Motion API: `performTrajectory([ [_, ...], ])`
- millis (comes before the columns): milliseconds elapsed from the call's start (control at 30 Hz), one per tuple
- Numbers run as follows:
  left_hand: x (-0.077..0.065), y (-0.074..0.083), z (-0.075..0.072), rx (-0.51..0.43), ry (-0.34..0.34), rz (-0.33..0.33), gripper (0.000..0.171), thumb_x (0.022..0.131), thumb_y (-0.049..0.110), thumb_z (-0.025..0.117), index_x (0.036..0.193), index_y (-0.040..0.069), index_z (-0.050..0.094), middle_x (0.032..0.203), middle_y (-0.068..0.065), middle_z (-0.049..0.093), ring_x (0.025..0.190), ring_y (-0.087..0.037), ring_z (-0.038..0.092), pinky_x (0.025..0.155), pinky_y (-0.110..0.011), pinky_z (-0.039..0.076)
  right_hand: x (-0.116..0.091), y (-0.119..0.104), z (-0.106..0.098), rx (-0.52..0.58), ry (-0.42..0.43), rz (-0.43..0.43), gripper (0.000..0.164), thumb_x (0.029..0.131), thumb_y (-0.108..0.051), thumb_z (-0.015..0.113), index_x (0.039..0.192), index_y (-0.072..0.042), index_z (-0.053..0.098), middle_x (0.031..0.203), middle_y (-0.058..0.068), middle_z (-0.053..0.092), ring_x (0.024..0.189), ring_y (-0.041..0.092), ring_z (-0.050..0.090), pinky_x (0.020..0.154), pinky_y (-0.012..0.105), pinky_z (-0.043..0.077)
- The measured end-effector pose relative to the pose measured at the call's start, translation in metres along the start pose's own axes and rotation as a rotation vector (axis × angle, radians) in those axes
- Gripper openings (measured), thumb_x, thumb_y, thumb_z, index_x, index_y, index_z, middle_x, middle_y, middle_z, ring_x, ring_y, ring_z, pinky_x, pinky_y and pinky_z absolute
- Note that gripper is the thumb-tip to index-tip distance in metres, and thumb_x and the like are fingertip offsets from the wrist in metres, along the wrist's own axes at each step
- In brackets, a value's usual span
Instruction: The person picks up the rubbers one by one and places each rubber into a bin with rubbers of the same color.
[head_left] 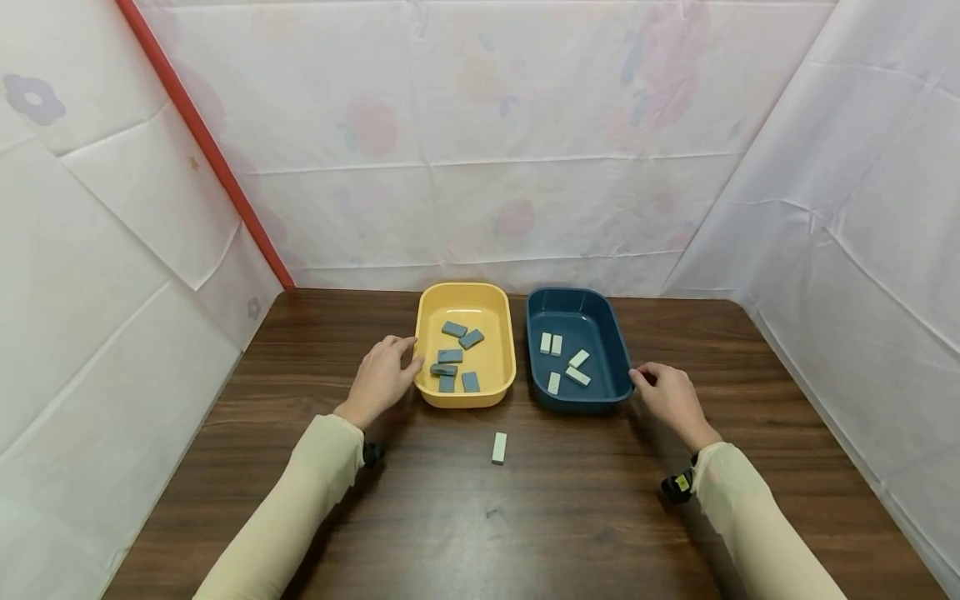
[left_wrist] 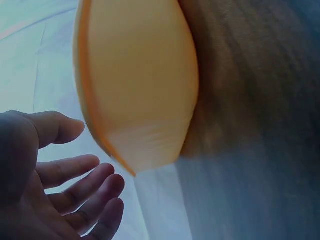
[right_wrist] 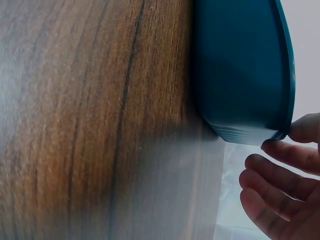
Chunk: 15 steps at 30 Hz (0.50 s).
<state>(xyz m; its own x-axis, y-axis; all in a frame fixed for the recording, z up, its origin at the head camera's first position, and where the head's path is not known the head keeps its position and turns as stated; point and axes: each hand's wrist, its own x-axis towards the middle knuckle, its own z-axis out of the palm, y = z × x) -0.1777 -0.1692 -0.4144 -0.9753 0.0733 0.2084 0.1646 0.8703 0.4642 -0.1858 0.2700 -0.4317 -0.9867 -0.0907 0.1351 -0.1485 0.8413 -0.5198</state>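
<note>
My left hand point(head_left: 381, 377) is at the left side of a yellow tray point(head_left: 508, 333). In the left wrist view its fingers point(left_wrist: 82, 187) are relaxed and spread, close to the rim. Several grey-blue rectangular blocks point(head_left: 450, 356) lie in that tray. My right hand point(head_left: 667, 396) pinches the right rim of a dark blue tray point(head_left: 607, 321) between thumb and forefinger, as the right wrist view shows; the other fingers are loosely bent. Several pale blocks point(head_left: 577, 376) lie inside the blue tray. Another pale block point(head_left: 498, 448) lies on the table in front of the trays.
Both trays stand side by side near the back edge of the brown wooden table point(head_left: 570, 517), a narrow gap between them. White patterned sheeting point(head_left: 480, 167) hangs behind and at both sides. A red pole point(head_left: 217, 158) slants down at the back left.
</note>
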Motion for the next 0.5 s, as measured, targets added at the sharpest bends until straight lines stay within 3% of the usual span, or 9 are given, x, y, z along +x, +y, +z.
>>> performTrajectory([
  [300, -0.003, -0.006, 0.007, -0.05, 0.044, -0.016, 0.034, 0.094, 0.017, 0.063, 0.124, 0.001, 0.065, 0.109, -0.014, 0.067, 0.096, -0.027, 0.065, 0.083, -0.044, 0.052, -0.001, 0.0, -0.002, -0.005, 0.021, -0.008, 0.029, 0.099, -0.021, 0.055, 0.106, 0.003, 0.07, 0.098, 0.02, 0.072, 0.079, 0.025, 0.063, 0.07, 0.042, 0.05],
  [500, -0.004, -0.008, 0.005, -0.08, 0.026, -0.018, 0.035, 0.095, 0.016, 0.061, 0.126, 0.0, 0.064, 0.108, -0.014, 0.066, 0.096, -0.027, 0.066, 0.082, -0.042, 0.054, -0.003, -0.014, -0.01, -0.041, 0.066, -0.052, 0.027, 0.097, -0.021, 0.058, 0.104, 0.001, 0.071, 0.093, 0.018, 0.069, 0.078, 0.025, 0.061, 0.07, 0.043, 0.051],
])
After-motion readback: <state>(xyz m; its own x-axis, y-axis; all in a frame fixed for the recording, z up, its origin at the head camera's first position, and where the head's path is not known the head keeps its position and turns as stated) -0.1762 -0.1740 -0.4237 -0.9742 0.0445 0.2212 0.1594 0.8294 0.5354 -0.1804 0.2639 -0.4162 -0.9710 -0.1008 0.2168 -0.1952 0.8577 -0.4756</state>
